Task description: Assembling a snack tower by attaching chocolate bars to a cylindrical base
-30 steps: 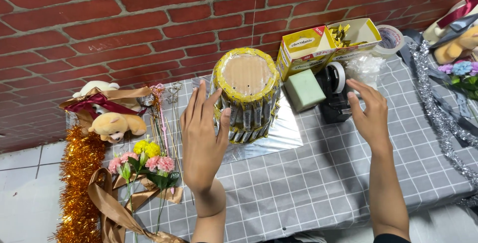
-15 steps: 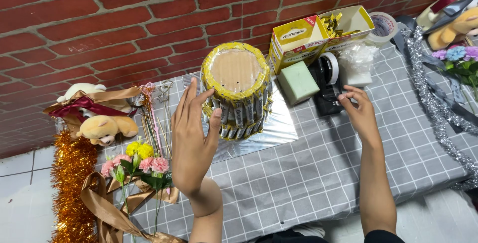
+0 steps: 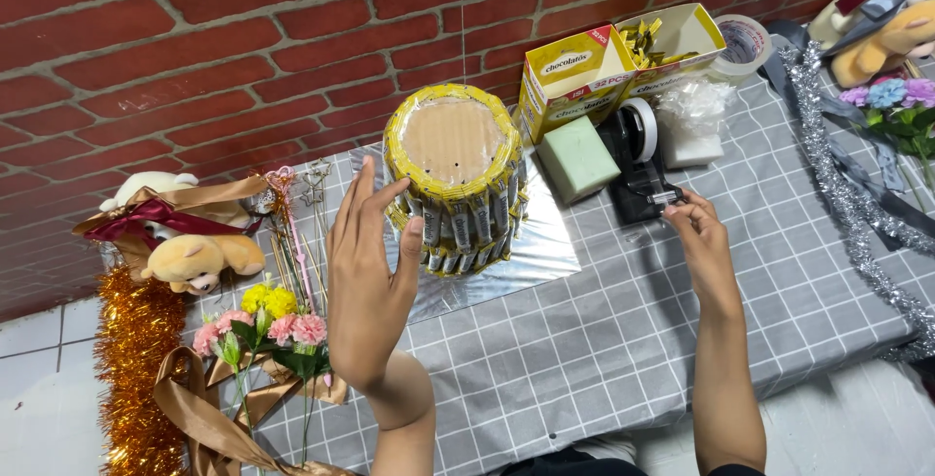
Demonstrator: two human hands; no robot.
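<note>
Left grip against candy drum

My left hand is raised off the near left, back toward me, palm facing away. Its fingers are spread and slightly curled, thumb out to the right, forearm rising bare from the near edge. My right hand reaches farther away on the right, forearm long and nearly straight. Its fingers are bunched together at the tips in a pinch, wrist bent a little leftward.
</note>
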